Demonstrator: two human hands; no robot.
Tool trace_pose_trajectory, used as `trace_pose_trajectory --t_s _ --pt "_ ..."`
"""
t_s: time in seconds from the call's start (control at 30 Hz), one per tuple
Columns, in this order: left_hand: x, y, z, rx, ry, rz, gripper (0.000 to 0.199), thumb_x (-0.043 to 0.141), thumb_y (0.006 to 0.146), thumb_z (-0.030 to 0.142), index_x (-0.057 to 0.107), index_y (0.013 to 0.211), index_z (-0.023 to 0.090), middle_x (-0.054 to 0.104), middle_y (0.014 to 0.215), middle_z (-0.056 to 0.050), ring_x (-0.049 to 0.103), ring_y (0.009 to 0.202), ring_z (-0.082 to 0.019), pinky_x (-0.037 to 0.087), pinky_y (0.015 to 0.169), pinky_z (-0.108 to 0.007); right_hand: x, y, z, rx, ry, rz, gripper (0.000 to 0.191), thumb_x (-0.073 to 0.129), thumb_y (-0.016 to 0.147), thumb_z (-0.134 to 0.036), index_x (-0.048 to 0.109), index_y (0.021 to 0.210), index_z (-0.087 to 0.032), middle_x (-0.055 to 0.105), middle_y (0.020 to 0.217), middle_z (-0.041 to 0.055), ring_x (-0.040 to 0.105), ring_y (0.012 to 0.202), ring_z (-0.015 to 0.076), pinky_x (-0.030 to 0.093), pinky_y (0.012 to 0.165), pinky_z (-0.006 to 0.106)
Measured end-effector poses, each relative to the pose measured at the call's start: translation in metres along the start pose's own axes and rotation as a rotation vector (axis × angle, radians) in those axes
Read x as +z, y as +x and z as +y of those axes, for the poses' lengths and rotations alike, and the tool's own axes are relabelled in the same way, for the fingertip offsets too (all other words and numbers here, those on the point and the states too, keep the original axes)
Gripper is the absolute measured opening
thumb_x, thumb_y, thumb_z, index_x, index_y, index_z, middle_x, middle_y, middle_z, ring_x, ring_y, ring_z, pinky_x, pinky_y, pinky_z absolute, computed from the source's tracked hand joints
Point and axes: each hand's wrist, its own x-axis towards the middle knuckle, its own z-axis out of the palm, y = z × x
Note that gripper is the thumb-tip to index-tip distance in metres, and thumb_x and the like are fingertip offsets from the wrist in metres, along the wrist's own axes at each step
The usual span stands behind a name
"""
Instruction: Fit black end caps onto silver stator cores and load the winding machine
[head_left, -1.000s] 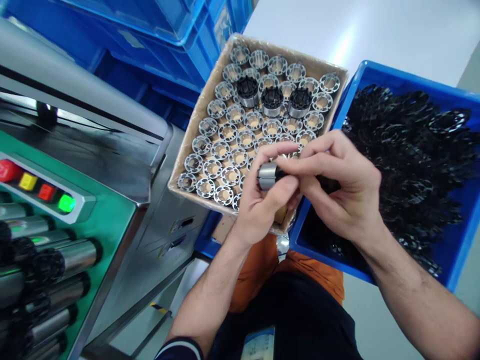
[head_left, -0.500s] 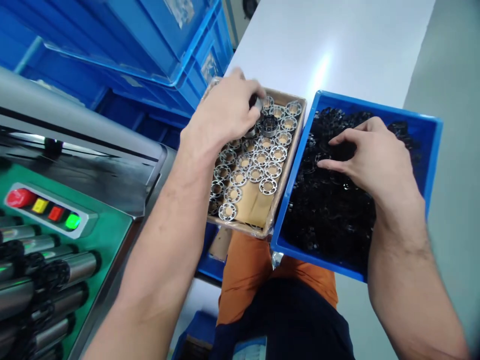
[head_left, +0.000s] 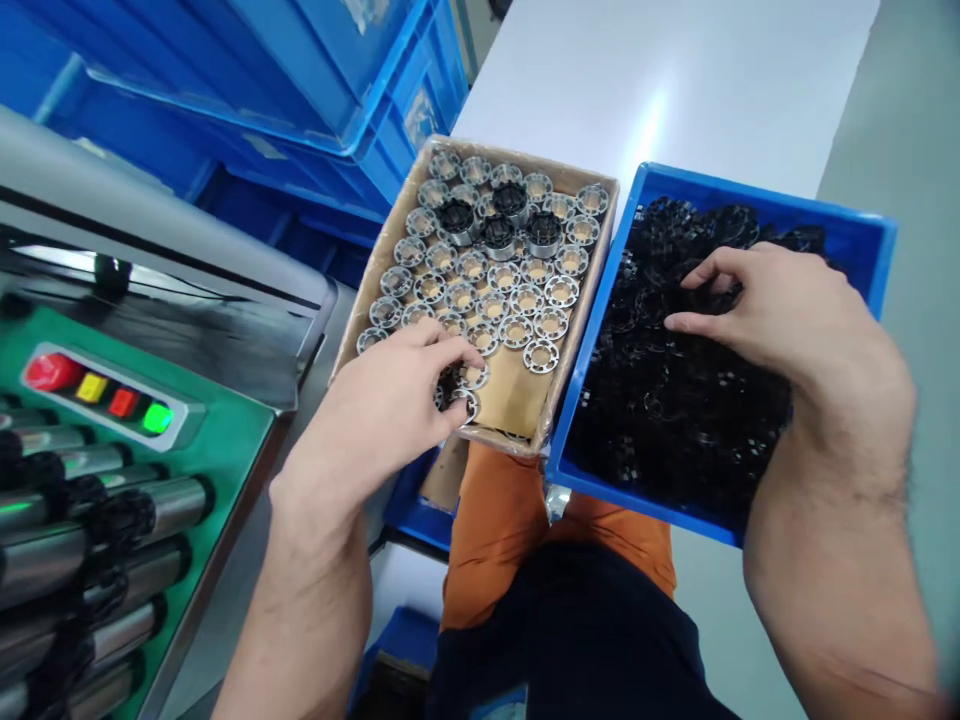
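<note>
My left hand [head_left: 397,405] is at the near left corner of a cardboard box [head_left: 551,410], thumb and fingers apart around metal rings there; whether it grips one is hidden. Rows of silver slotted rings [head_left: 516,331] stand in the box, and several toward its far side have black parts [head_left: 498,236] on top. To the right, a blue bin [head_left: 885,250] holds a heap of black plastic parts [head_left: 667,400]. Over this heap is my right hand [head_left: 787,310], its thumb and forefinger apart, with black parts just behind the fingertips.
At the left, a green machine panel [head_left: 247,400] carries coloured buttons [head_left: 124,402] beside metal cylinders [head_left: 67,570]. Stacked blue crates [head_left: 300,90] rise behind it. The box and bin rest on a white table [head_left: 577,80].
My left hand has moved from the far part of the box to its near left corner, uncovering several black-topped rings. My right hand has shifted slightly right over the black parts.
</note>
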Motion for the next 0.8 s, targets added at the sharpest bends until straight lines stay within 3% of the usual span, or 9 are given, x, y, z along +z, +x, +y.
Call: trace_pose_trajectory --t_s 0.17,0.27,0.33,0.43,0.5,0.53,0.6,0.67,0.8 --pt "0.000 0.004 0.007 -0.078 0.131 -0.056 0.029 0.085 0.105 0.021 0.097 0.129 0.032 0.082 0.133 -0.007 0.088 0.113 -0.036 0.066 0.087 -0.048 0.004 0.001 0.006 -0.096 -0.008 0.032 0.038 0.092 0.103 -0.039 0.090 0.138 -0.027 0.094 0.127 0.0134 0.087 0.116 0.0417 0.063 0.093 0.052" --pt "0.001 -0.002 0.000 -0.001 0.112 -0.022 0.030 0.081 0.110 0.021 0.098 0.131 0.033 0.085 0.128 -0.007 0.088 0.124 -0.038 0.067 0.090 -0.047 0.005 0.001 0.014 -0.170 -0.025 -0.005 0.039 0.083 0.106 -0.038 0.091 0.143 -0.025 0.095 0.125 0.0149 0.090 0.115 0.0434 0.068 0.100 0.056" --pt "0.004 -0.009 -0.007 0.061 0.023 0.060 0.029 0.079 0.111 0.022 0.098 0.130 0.034 0.085 0.125 -0.007 0.088 0.119 -0.037 0.068 0.089 -0.048 0.002 0.001 0.021 -0.255 -0.020 -0.055 0.037 0.079 0.107 -0.038 0.092 0.140 -0.026 0.095 0.123 0.0149 0.090 0.114 0.0431 0.070 0.105 0.058" --pt "0.012 -0.014 -0.011 0.113 -0.313 0.333 0.017 0.082 0.108 0.028 0.094 0.118 0.032 0.085 0.131 -0.006 0.087 0.121 -0.034 0.072 0.103 -0.052 -0.006 -0.005 0.027 -0.353 0.084 -0.060 0.035 0.076 0.109 -0.045 0.093 0.134 -0.028 0.095 0.129 0.0141 0.089 0.119 0.0406 0.069 0.114 0.059" --pt "0.019 -0.010 -0.006 0.091 -0.738 0.481 0.010 0.090 0.102 0.033 0.085 0.110 0.030 0.084 0.140 -0.005 0.087 0.130 -0.032 0.075 0.110 -0.051 -0.011 -0.013 0.026 -0.346 0.223 0.027 0.036 0.075 0.111 -0.050 0.092 0.134 -0.029 0.095 0.133 0.0124 0.087 0.118 0.0366 0.068 0.114 0.056" --pt "0.022 -0.007 -0.001 0.059 -0.986 0.499 0.020 0.094 0.098 0.034 0.079 0.109 0.030 0.083 0.145 -0.005 0.088 0.132 -0.032 0.077 0.107 -0.048 -0.014 -0.018 0.025 -0.316 0.299 0.078 0.036 0.076 0.112 -0.052 0.092 0.135 -0.029 0.095 0.130 0.0113 0.086 0.112 0.0335 0.068 0.110 0.054" --pt "0.029 0.002 0.012 -0.007 -1.427 0.430 0.034 0.099 0.092 0.033 0.074 0.115 0.030 0.083 0.154 -0.005 0.090 0.131 -0.030 0.078 0.092 -0.039 -0.017 -0.028 0.021 -0.252 0.456 0.140 0.038 0.078 0.112 -0.052 0.091 0.140 -0.029 0.093 0.119 0.0084 0.079 0.093 0.0265 0.067 0.095 0.047" --pt "0.035 0.013 0.027 -0.034 -1.704 0.313 0.036 0.093 0.093 0.033 0.077 0.125 0.029 0.083 0.161 -0.009 0.091 0.128 -0.029 0.075 0.079 -0.033 -0.019 -0.036 0.014 -0.232 0.606 0.148 0.046 0.087 0.106 -0.055 0.090 0.143 -0.028 0.091 0.117 0.0065 0.073 0.082 0.0219 0.065 0.085 0.042" --pt "0.055 0.033 0.055 -0.020 -1.879 0.228 0.042 0.088 0.104 0.061 0.073 0.117 0.024 0.090 0.143 -0.016 0.088 0.095 -0.023 0.058 0.055 -0.026 -0.017 -0.047 -0.011 -0.330 0.722 0.084 0.064 0.101 0.096 -0.060 0.089 0.152 -0.033 0.092 0.140 0.0066 0.078 0.095 0.0240 0.069 0.087 0.042"
